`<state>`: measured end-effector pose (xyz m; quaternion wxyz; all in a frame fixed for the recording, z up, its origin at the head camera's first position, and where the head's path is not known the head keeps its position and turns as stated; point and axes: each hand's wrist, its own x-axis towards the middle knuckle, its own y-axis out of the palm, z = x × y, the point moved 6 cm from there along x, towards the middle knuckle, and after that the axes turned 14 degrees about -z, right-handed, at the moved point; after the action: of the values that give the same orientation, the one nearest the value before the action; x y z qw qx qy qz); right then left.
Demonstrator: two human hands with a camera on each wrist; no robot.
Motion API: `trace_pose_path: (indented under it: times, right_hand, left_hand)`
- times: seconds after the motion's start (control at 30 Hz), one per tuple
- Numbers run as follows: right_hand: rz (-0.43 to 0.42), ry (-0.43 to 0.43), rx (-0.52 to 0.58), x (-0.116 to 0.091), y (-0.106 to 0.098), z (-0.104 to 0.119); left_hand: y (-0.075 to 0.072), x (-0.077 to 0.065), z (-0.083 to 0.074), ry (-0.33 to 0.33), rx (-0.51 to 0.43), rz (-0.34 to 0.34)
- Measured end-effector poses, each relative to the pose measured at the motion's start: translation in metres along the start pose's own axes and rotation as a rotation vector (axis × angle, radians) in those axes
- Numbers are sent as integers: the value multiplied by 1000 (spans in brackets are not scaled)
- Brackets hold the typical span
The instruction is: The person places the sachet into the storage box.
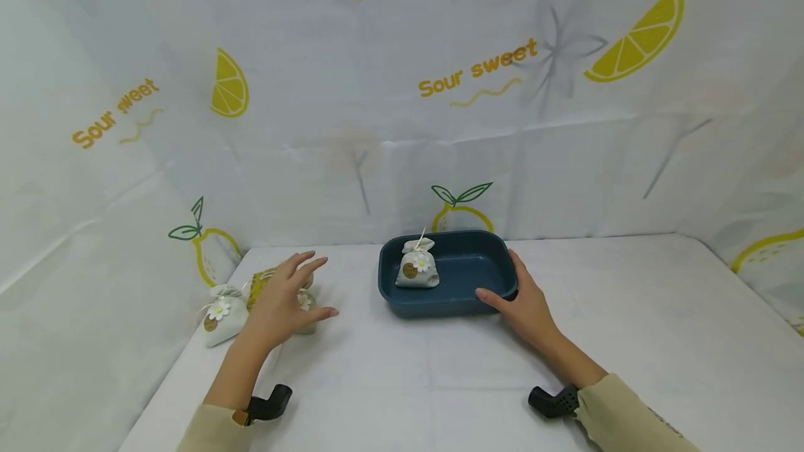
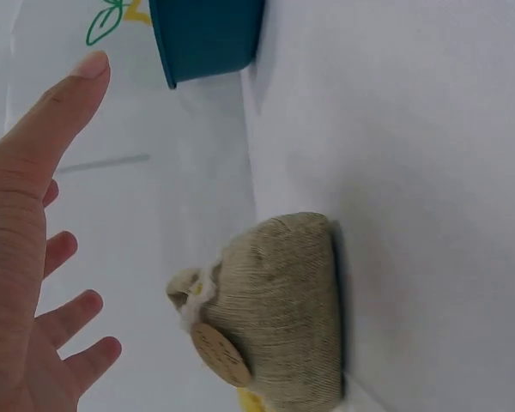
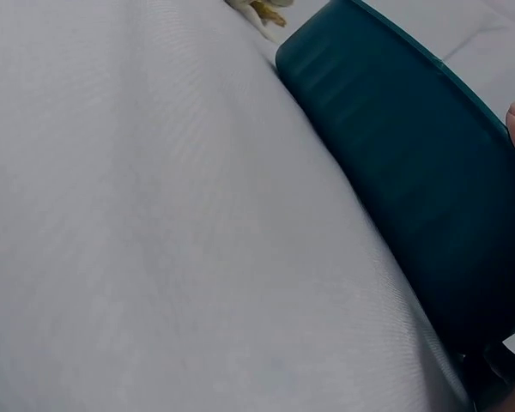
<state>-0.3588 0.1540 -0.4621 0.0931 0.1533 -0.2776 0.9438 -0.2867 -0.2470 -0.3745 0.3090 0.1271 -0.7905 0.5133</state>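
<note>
A deep blue rectangular tub (image 1: 458, 309) stands near the back of the table. My right hand (image 1: 530, 309) grips its front right corner, thumb on the rim and fingers along the right side; in the right wrist view the tub's wall (image 3: 412, 163) fills the right part. Inside the tub, at its left, sits a pale drawstring pouch (image 1: 408, 277) with a white flower and round tag. Fingers spread and holding nothing, my left hand (image 1: 279, 305) hovers over other pouches: a white one (image 1: 229, 319), a mustard one (image 1: 256, 288) and a tan one (image 2: 283, 300), the latter two partly hidden.
A white cloth (image 1: 389, 382) covers the table. Behind it hangs a white sheet (image 1: 389, 180) printed with lemons and lettering. On each wrist sits a black device, the left one (image 1: 270, 403) and the right one (image 1: 553, 402).
</note>
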Motion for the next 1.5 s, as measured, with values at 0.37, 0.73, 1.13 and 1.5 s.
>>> trace_pose_path:
  times: [0.37,0.73,1.13,1.5]
  right_hand:
    - [-9,11,-3,0,-3,-1]
    - [-9,21,4,1,-3,3]
    - [-20,-7,29,3,-4,6]
    - [-18,18,32,-5,-2,3]
  left_hand:
    - [22,-20,33,-57,-1,55]
    - [42,-26,53,-71,16,47]
    - [52,-26,53,-106,41,93]
    - [54,-32,55,-190,-13,1]
